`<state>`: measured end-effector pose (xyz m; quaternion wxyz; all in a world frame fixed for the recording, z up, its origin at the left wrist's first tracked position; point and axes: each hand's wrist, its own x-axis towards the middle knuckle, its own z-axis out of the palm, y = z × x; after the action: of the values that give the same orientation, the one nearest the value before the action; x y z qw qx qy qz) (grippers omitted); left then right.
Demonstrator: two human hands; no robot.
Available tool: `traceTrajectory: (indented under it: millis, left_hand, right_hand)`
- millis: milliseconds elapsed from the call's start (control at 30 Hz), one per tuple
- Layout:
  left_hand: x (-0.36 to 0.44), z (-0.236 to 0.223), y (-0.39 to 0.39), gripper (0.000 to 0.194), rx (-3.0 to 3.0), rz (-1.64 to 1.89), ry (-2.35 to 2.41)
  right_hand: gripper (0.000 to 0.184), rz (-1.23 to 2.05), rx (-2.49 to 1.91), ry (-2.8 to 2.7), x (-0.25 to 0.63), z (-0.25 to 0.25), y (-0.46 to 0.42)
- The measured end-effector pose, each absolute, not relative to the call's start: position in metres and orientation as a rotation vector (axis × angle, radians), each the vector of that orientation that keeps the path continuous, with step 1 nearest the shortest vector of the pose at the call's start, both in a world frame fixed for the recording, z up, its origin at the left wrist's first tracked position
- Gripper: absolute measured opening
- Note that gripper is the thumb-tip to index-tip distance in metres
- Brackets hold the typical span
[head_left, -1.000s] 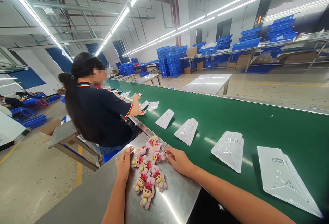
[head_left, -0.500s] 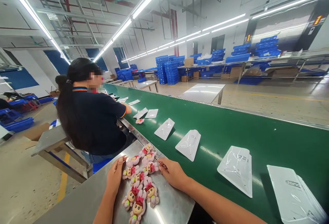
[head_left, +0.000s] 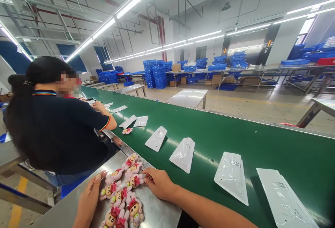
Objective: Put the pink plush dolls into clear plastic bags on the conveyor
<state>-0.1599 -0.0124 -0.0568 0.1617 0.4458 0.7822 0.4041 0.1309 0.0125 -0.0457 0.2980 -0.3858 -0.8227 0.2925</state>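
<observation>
Two hands are working a little pile of pink dolls (head_left: pixel 123 195) on the steel desk (head_left: pixel 159 214) right at the near edge of the green conveyor belt (head_left: pixel 235 137). Left hand (head_left: pixel 89 198) is lying flat along the left side of the pile, fingers stretched out and touching the dolls there, so that grip is released, not closed around anything. Right hand (head_left: pixel 159 184) is coming in from the belt side with its fingertips (head_left: pixel 146 178) curled in against a doll (head_left: pixel 133 181) at the right edge of the pile; it's touching it, but I can't tell whether it's actually pinching it or just nudging it. The dolls are all lying on their backs, red bows on their heads, bunched tight and overlapping each other.

Out on the belt, white pouches are lying in a row well apart from the dolls: the nearest pouch (head_left: pixel 284 195) is at the far right, then another pouch (head_left: pixel 231 181), then a middle pouch (head_left: pixel 183 154), with more trailing off up the line. One loose doll (head_left: pixel 127 130) is sitting on the belt further up.

A co-worker in a dark shirt (head_left: pixel 57 130) is sitting just to the left at the same line, arm reaching onto the belt. Stacks of blue crates (head_left: pixel 154 74) are standing in the background.
</observation>
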Motion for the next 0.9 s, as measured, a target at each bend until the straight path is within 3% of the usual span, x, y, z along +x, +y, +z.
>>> traceTrajectory:
  millis: [367,533,667,900]
  left_hand:
    - [-0.158,-0.057,-0.011,0.045,1.254,1.144,2.265]
    - [-0.155,-0.061,-0.01,0.045,1.273,1.209,2.197]
    - [-0.151,-0.062,-0.009,0.045,1.263,1.239,2.156]
    - [-0.16,-0.069,-0.008,0.043,1.28,1.189,2.185]
  right_hand:
    - [0.027,0.859,-1.011,-2.092,0.129,-0.053,0.019]
    - [0.027,0.734,-1.127,-2.161,0.125,-0.024,0.072]
    - [0.032,0.414,-1.375,-2.242,0.116,0.01,0.15]
    - [0.057,0.301,-1.573,-2.324,0.091,0.008,0.248]
